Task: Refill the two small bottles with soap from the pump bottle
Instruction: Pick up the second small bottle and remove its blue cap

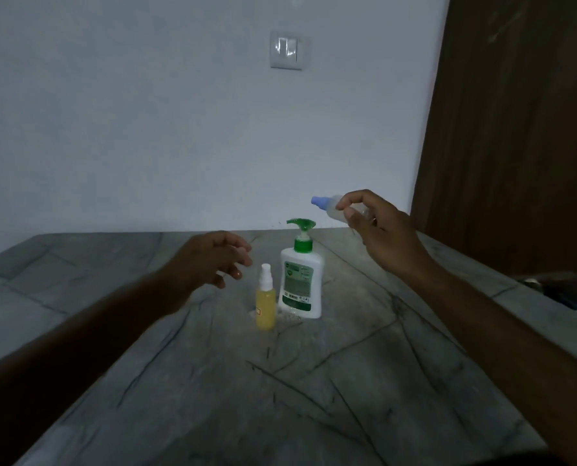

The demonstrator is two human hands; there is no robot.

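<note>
Holding a capped clear bottle (339, 210) mid-frame, the right hand (378, 230) grips it; left hand (213, 257) loosely curled, empty; yellow bottle (265, 306) and pump bottle (301, 280) untouched: refilling seems unstarted.

Grey stone-look worktop (314, 381), dark veins and straight seams crossing the surface. Far edge meets a pale wall; right side runs toward a brown wooden panel. Light dim, brightest patch around the middle.

Two things stand directly on it, both upright, near the centre:
- white plastic pump bottle with green pump head and green-and-white label (301, 284), nozzle pointing left.
- small clear spray bottle of yellow liquid with a white spray top (265, 306), just beside the pump bottle on its left and slightly nearer the camera; whether the two touch cannot be told.

Faint pale specks or droplets on the surface around the pump bottle's base.
</note>
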